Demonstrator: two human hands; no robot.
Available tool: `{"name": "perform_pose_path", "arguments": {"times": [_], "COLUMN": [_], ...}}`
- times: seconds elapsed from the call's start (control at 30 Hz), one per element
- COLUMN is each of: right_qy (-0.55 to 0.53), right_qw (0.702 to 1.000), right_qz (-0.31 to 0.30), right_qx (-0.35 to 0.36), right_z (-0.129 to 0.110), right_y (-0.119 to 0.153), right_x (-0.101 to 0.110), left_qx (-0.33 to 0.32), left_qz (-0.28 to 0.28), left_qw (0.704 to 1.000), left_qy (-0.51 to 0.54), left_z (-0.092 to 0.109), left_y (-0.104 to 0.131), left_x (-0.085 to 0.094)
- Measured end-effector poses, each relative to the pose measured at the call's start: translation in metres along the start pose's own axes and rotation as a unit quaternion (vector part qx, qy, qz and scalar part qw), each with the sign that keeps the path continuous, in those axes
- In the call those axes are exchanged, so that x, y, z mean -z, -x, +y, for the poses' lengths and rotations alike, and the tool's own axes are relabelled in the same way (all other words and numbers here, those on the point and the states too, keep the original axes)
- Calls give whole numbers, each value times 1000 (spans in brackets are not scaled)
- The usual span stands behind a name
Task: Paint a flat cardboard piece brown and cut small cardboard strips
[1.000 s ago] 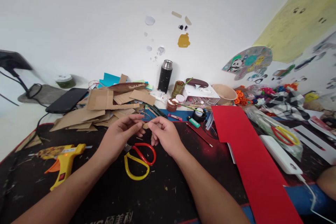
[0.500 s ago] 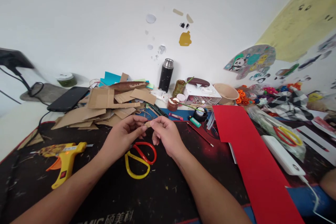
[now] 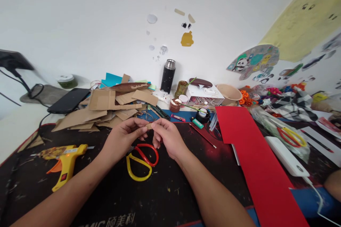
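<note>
Between my two hands is a small piece of cardboard (image 3: 149, 126), mostly covered by fingers. My left hand (image 3: 125, 136) pinches its left side with thumb and fingers. The fingertips of my right hand (image 3: 169, 135) close on its right end. Just below lies a pair of scissors (image 3: 140, 177) with one red and one yellow handle; its blades are hidden under my left hand. To the left, a yellow hot glue gun (image 3: 68, 165) rests on its side on the black mat (image 3: 170, 202), its orange trigger showing.
Cardboard scraps (image 3: 80, 118) are heaped behind my left hand. A black thermos (image 3: 168, 76) stands by the wall. Red card (image 3: 261, 159) covers the right side, beside a white power strip (image 3: 286, 158). A pencil (image 3: 203, 136) lies right of my hands. Another person's arm (image 3: 333, 183) shows at the right edge.
My hands have shifted very slightly left, and the small cardboard piece between them sits at a slightly different angle. Everything on the table is as before.
</note>
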State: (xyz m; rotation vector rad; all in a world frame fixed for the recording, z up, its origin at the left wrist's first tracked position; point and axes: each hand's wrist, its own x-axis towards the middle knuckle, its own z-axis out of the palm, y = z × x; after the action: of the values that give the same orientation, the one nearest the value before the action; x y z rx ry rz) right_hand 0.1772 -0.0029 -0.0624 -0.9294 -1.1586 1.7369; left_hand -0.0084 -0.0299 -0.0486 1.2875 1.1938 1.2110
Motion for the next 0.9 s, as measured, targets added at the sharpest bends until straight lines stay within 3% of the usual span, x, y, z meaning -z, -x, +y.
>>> {"name": "perform_pose_path", "arguments": {"times": [0.4, 0.67, 0.9], "right_qy": [0, 12, 11], "right_qw": [1000, 1000, 1000], "right_qz": [15, 2, 25], "right_qx": [8, 6, 14], "right_z": [-2, -1, -2], "right_y": [1, 2, 3], "right_x": [-2, -4, -4], "left_qx": [92, 134, 114], "left_qz": [-3, -27, -29], "left_qw": [979, 964, 973], "left_qy": [180, 228, 200], "left_z": [-8, -12, -6], "left_y": [-2, -3, -2], "left_x": [-2, 1, -2]}}
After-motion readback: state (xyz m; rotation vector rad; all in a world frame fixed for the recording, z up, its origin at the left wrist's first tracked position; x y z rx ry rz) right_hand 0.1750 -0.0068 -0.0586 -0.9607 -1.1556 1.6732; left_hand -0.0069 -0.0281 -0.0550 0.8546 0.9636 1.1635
